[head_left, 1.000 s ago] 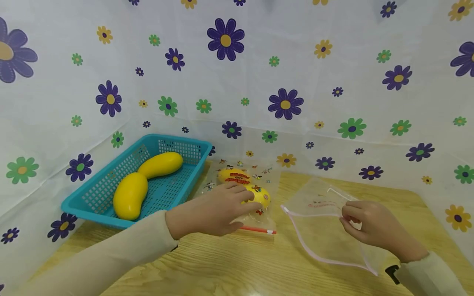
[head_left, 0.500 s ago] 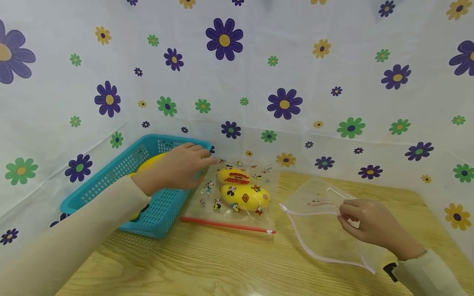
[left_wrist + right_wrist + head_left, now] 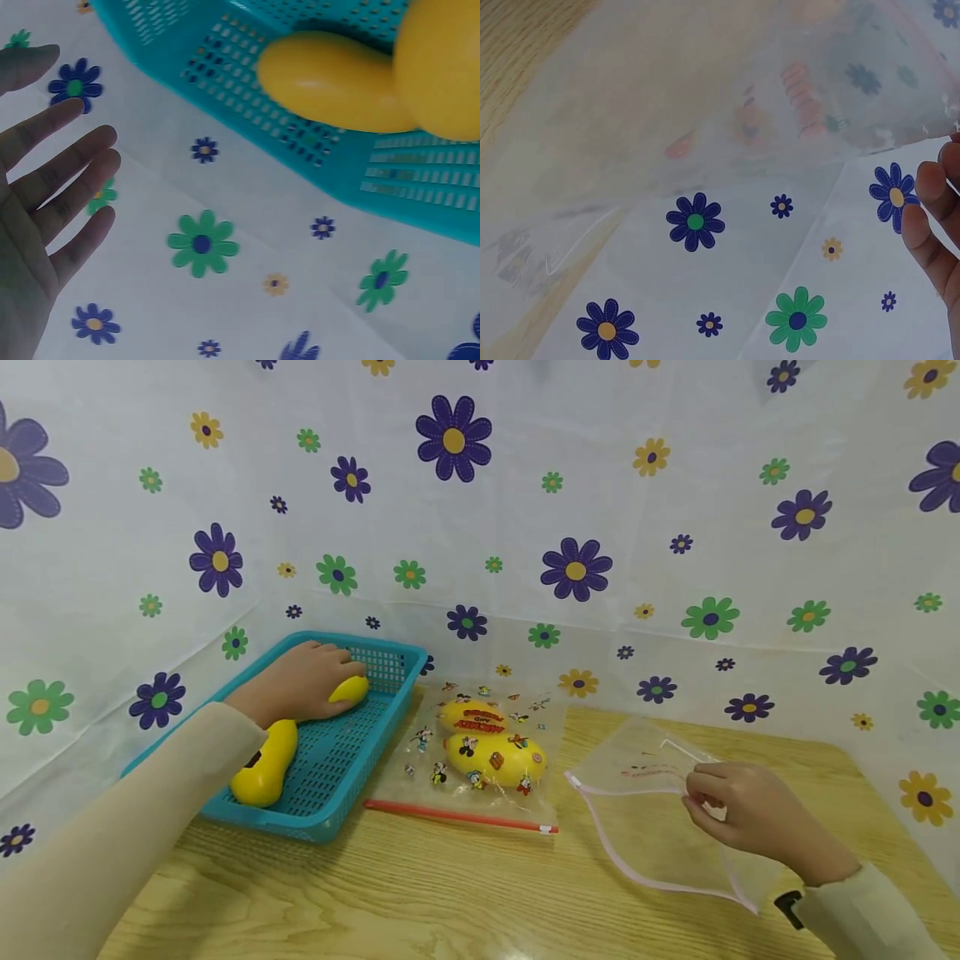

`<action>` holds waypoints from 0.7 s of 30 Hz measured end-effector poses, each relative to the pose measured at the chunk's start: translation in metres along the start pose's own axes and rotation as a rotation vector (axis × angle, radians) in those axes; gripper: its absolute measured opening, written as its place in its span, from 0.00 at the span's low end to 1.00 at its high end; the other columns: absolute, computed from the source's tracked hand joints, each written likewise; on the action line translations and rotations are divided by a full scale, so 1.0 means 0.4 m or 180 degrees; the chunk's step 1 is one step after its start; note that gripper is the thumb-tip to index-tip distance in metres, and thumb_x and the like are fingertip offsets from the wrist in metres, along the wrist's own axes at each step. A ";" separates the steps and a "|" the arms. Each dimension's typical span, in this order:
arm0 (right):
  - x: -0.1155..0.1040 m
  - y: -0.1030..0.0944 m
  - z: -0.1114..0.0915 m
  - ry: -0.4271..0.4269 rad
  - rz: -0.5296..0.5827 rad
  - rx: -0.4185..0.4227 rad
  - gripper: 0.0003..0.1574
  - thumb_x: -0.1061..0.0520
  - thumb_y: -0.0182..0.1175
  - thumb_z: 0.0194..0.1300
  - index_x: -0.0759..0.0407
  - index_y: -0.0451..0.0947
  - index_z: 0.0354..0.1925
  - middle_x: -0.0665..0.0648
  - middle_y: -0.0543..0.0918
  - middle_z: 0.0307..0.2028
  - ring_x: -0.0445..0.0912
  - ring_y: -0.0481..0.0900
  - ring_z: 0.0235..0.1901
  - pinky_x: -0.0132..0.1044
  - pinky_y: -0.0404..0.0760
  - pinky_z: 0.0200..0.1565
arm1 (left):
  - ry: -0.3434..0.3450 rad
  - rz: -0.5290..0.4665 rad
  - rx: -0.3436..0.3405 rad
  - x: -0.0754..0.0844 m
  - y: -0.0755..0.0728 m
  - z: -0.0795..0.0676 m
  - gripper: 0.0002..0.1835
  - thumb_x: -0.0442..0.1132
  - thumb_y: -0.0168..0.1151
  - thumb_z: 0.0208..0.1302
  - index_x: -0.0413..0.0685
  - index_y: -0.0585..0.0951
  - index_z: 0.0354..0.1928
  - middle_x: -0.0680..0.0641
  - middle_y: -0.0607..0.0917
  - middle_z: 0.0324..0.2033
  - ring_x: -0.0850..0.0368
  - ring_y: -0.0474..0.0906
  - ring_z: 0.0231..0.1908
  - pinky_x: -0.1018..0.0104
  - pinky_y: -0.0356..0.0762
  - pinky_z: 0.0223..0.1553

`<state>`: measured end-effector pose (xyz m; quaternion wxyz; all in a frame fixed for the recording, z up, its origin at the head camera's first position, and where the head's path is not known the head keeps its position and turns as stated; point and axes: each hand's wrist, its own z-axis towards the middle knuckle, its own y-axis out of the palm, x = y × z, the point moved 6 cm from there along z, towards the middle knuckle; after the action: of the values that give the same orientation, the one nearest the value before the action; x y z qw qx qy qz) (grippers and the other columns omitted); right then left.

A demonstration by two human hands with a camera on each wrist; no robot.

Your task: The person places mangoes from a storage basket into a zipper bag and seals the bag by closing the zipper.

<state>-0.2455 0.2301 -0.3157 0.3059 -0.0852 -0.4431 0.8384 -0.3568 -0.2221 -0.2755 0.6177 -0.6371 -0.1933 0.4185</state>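
In the head view my left hand (image 3: pixel 303 681) is over the far yellow mango (image 3: pixel 349 692) in the blue basket (image 3: pixel 341 793), covering most of it. The left wrist view shows that hand's fingers (image 3: pixel 82 169) spread and nearly straight, with nothing between them. A second mango (image 3: pixel 266 768) lies at the basket's near end, partly behind the wrist. On the right, my right hand (image 3: pixel 738 810) pinches the upper layer of a clear slider bag (image 3: pixel 660 843) with a pink zip, lifting its mouth apart. No fruit shows inside this bag.
Between basket and right hand lies another clear slider bag (image 3: pixel 420 777) with cartoon prints and a red zip (image 3: pixel 457 814), holding two yellow mangoes (image 3: pixel 495 760). A flowered white sheet (image 3: pixel 517 510) hangs behind the wooden table (image 3: pixel 420 893).
My left hand has moved left from the red-zip bag to the far mango in the basket. My right hand stays put, still pinching the pink-zip bag.
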 end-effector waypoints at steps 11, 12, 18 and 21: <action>0.004 0.007 -0.001 -0.0017 -0.0012 -0.0040 0.22 0.43 0.42 0.70 0.45 0.66 0.19 0.39 0.69 0.16 0.26 0.60 0.18 0.21 0.61 0.20 | -0.0428 -0.0203 -0.0454 -0.084 0.094 -0.051 0.20 0.41 0.64 0.53 0.44 0.79 0.49 0.39 0.83 0.45 0.40 0.77 0.47 0.40 0.69 0.54; 0.004 0.006 -0.001 -0.0016 -0.0008 -0.0038 0.21 0.44 0.43 0.69 0.45 0.66 0.20 0.39 0.69 0.16 0.27 0.61 0.18 0.21 0.61 0.20 | -0.0457 -0.0216 -0.0478 -0.092 0.100 -0.054 0.20 0.41 0.64 0.53 0.44 0.80 0.49 0.39 0.83 0.44 0.41 0.77 0.46 0.39 0.69 0.55; 0.004 0.005 0.000 -0.0015 -0.0003 -0.0040 0.21 0.44 0.43 0.70 0.45 0.66 0.20 0.39 0.69 0.17 0.26 0.60 0.19 0.21 0.61 0.20 | -0.0623 -0.0292 -0.0658 -0.132 0.127 -0.065 0.20 0.42 0.65 0.52 0.42 0.80 0.47 0.39 0.85 0.42 0.44 0.79 0.40 0.44 0.76 0.48; 0.004 0.005 0.001 -0.0008 -0.0005 -0.0037 0.23 0.42 0.40 0.70 0.45 0.66 0.19 0.39 0.69 0.16 0.25 0.59 0.19 0.21 0.61 0.20 | -0.0744 -0.0328 -0.0793 -0.148 0.142 -0.072 0.21 0.42 0.64 0.52 0.41 0.80 0.48 0.38 0.85 0.42 0.45 0.80 0.39 0.45 0.77 0.45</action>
<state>-0.2476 0.2300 -0.3168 0.3055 -0.0856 -0.4484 0.8357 -0.3839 -0.2946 -0.3151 0.5280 -0.6450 -0.3465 0.4303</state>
